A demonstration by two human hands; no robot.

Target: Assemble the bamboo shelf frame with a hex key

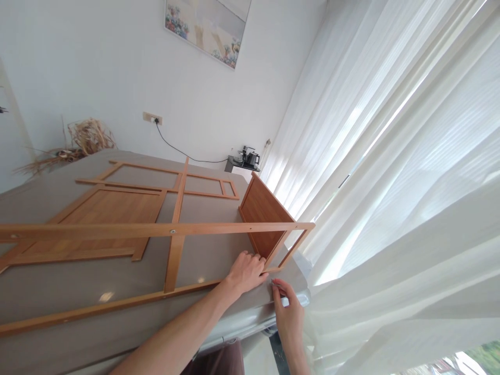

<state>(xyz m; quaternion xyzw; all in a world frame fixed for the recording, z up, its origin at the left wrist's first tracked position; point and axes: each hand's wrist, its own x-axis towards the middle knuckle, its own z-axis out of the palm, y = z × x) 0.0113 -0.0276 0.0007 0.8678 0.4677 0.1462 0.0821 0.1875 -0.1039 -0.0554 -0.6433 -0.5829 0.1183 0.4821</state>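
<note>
A wooden frame of long rails and crosspieces stands on edge along the near side of the covered table. At its right end, a wooden panel meets it at an angle. My left hand grips the frame's lower rail by the foot of that panel, fingers curled over it. Just to the right and nearer me, my right hand is closed in a pinch, thumb against fingertips. A tiny dark piece shows at the fingertips, too small to name. Small holes or fittings dot the upper rail.
More wooden framing with a slatted panel lies on the grey table cover. Dried stalks are at the far left. A kettle stands on a small stand against the wall. White curtains hang close on the right.
</note>
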